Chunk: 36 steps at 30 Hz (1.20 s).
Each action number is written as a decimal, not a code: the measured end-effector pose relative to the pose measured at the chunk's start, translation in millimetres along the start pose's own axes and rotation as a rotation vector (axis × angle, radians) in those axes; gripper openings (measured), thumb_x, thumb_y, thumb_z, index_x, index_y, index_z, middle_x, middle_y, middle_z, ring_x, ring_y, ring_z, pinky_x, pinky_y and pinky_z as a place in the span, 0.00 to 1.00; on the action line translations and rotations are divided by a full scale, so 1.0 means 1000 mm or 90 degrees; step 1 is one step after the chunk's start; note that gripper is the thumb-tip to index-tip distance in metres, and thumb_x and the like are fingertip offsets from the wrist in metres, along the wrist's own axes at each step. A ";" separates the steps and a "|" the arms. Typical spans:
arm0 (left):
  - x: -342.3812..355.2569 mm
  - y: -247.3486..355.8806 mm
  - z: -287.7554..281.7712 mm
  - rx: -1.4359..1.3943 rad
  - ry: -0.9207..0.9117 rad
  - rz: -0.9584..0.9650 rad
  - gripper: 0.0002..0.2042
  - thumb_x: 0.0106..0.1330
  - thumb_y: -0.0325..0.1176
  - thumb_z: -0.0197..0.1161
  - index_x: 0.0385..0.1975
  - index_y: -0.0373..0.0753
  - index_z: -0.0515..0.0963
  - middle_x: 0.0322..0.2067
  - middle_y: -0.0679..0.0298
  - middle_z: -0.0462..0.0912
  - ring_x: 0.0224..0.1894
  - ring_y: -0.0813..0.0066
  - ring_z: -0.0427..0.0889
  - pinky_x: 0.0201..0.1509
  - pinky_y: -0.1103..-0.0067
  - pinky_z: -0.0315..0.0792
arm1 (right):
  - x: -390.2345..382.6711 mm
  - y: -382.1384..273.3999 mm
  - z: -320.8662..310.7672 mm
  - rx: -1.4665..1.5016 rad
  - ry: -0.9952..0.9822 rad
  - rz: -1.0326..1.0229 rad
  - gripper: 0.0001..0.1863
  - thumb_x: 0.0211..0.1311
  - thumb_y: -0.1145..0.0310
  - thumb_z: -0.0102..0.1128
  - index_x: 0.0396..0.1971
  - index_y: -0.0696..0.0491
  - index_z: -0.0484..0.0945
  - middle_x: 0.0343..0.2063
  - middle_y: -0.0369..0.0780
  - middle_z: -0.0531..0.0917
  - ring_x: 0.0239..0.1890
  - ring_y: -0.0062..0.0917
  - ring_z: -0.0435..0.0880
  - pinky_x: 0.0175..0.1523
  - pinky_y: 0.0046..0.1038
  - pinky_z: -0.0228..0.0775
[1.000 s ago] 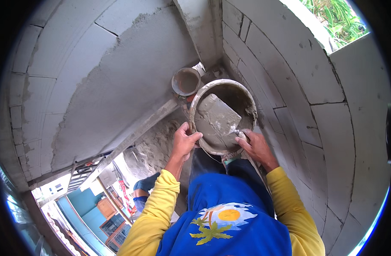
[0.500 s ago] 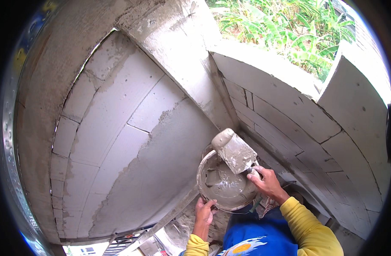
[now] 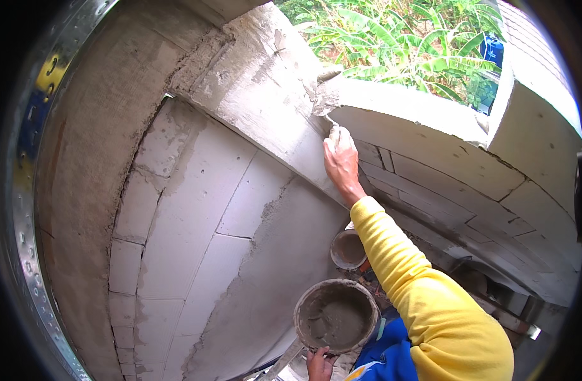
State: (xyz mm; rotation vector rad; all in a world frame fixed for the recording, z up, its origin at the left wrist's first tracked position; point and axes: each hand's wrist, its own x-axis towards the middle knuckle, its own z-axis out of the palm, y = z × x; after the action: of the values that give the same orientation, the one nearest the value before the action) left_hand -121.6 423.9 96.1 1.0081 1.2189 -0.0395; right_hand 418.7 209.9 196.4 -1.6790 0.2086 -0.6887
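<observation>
My right hand [image 3: 343,159] is stretched far up and away, its fingers wrapped round the handle of a mortar-smeared trowel [image 3: 326,100]. The trowel's blade is at the corner where the concrete column [image 3: 259,70] meets the top of the block wall [image 3: 424,155]; a lump of grey mortar [image 3: 331,72] shows at the blade's far end. Low in the view, my left hand [image 3: 320,364] grips the near rim of a round bucket [image 3: 298,320]. Wet grey mortar [image 3: 341,319] lies inside it.
A smaller bucket [image 3: 349,251] stands beyond the mortar bucket. On the left is a block wall [image 3: 176,247], partly coated with grey plaster [image 3: 265,279]. A perforated metal strip [image 3: 33,254] edges the far left. Green plants [image 3: 392,38] grow past the wall opening.
My right hand has carried the trowel from above the bucket up to the wall top beside the column. My left hand stays on the bucket, now lower in view. The smaller bucket has come into sight.
</observation>
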 end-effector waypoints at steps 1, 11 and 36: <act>0.005 -0.011 -0.025 0.089 -0.036 0.072 0.20 0.66 0.25 0.64 0.58 0.39 0.72 0.54 0.55 0.79 0.56 0.53 0.81 0.58 0.53 0.80 | 0.004 -0.001 0.013 -0.027 0.022 -0.052 0.19 0.71 0.62 0.58 0.55 0.57 0.72 0.50 0.54 0.78 0.50 0.56 0.81 0.54 0.52 0.75; 0.047 -0.053 -0.119 0.116 0.008 0.093 0.18 0.70 0.30 0.67 0.57 0.33 0.74 0.48 0.54 0.80 0.50 0.62 0.82 0.59 0.67 0.83 | 0.036 -0.088 0.047 -0.068 0.031 -0.044 0.18 0.69 0.67 0.64 0.49 0.65 0.74 0.46 0.57 0.77 0.47 0.56 0.82 0.52 0.50 0.77; 0.006 -0.066 -0.080 0.388 -0.081 0.282 0.18 0.65 0.20 0.67 0.53 0.33 0.75 0.47 0.54 0.80 0.49 0.67 0.82 0.52 0.71 0.82 | 0.042 -0.088 -0.072 -0.189 -0.293 0.008 0.21 0.69 0.61 0.59 0.56 0.58 0.77 0.50 0.58 0.80 0.56 0.55 0.80 0.62 0.50 0.72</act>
State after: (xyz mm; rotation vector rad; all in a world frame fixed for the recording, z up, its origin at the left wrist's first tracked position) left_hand -214.3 440.0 51.8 1.7640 0.8538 -0.1304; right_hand 393.1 150.0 297.9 -2.0692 -0.0085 -0.2530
